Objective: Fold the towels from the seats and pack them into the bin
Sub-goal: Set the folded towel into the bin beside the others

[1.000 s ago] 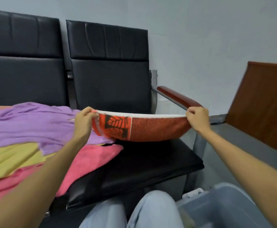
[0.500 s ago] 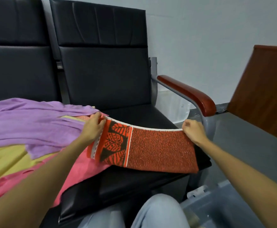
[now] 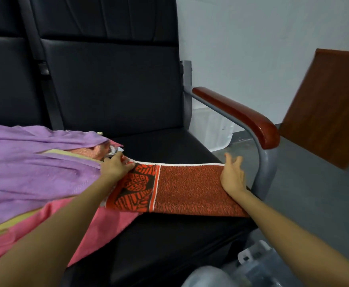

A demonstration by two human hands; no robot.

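An orange-red towel [image 3: 186, 189] with a black leaf-pattern band lies folded flat across the black seat [image 3: 169, 241]. My left hand [image 3: 115, 167] pinches its far left corner, next to the pile. My right hand [image 3: 232, 175] rests on the towel's right end with fingers straight and spread. A pile of towels fills the seat to the left: a purple one [image 3: 34, 162] on top, yellow [image 3: 8, 222] and pink [image 3: 99, 224] beneath. A corner of the clear plastic bin [image 3: 258, 259] shows at the bottom right, mostly hidden by my right arm.
A red-brown wooden armrest [image 3: 240, 114] on a grey metal frame stands just right of my right hand. A brown wooden panel [image 3: 327, 104] leans at the far right over grey floor. My knee [image 3: 208, 276] shows at the bottom edge.
The towel came down from being held taut in the air and now lies flat on the seat. My right hand let go of its corner and opened.
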